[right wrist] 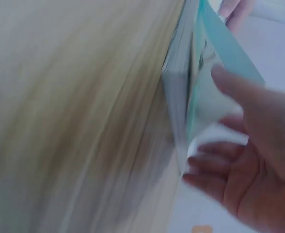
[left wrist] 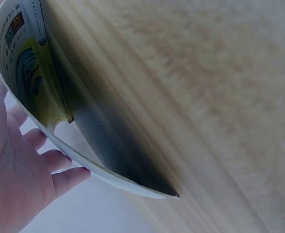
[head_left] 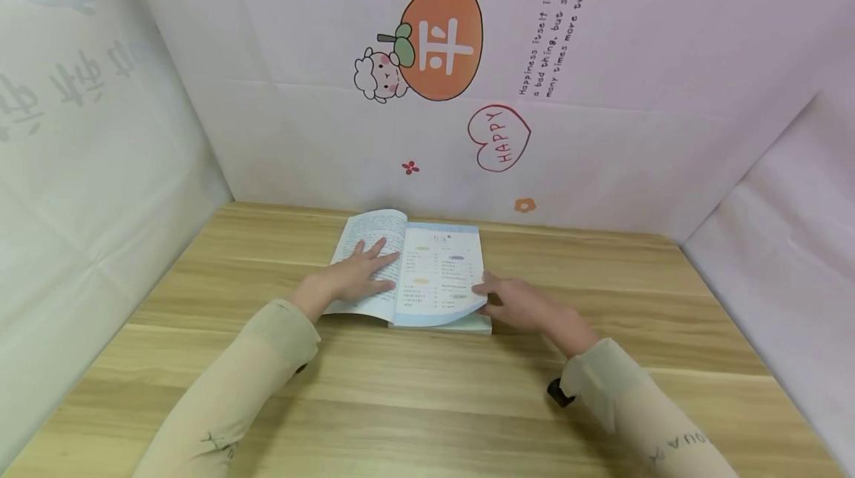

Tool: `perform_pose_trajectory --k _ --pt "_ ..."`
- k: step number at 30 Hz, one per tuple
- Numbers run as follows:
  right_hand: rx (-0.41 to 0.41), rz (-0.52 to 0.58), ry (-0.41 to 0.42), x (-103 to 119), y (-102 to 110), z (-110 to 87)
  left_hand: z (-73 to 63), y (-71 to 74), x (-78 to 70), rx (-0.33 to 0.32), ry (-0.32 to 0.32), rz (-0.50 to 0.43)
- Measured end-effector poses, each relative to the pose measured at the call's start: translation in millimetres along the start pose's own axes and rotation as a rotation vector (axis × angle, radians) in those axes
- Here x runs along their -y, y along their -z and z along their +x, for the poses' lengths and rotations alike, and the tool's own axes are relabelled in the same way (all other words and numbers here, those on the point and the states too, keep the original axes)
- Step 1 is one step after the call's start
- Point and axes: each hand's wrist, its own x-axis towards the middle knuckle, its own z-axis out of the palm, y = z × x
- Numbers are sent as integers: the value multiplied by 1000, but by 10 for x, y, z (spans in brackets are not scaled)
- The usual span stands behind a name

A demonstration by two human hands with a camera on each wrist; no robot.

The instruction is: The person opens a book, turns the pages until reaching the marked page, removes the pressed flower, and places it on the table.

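Observation:
An open book (head_left: 437, 270) lies on the wooden table near its back edge, a page of printed lists with blue borders on its right side. My left hand (head_left: 361, 275) rests with spread fingers on the left-hand page, which bulges upward. In the left wrist view, the left hand (left wrist: 31, 170) lies against the curved page side, and a colourful cover shows beneath. My right hand (head_left: 517, 301) pinches the right-hand page at its lower right edge, lifting that corner off the pages below. The right wrist view shows the right hand (right wrist: 244, 155) with its thumb over the page (right wrist: 208, 97).
The wooden table (head_left: 401, 404) extends in front of the book and to both sides. Behind it stands a white cloth wall (head_left: 300, 136) with printed drawings, and cloth also hangs at the left and right. A dark band (head_left: 559, 393) shows at the right sleeve.

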Motion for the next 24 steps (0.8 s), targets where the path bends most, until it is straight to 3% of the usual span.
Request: perform_pose_trajectory --k 4,10,24 --pt "-69 20 -54 71 -28 -7 -13 -10 -11 -2 1 -3" --pt "-135 14 -45 145 -42 7 -25 -3 -35 -13 2 -5" --pt "-129 75 39 280 -90 149 10 -9 -45 -5 8 5"
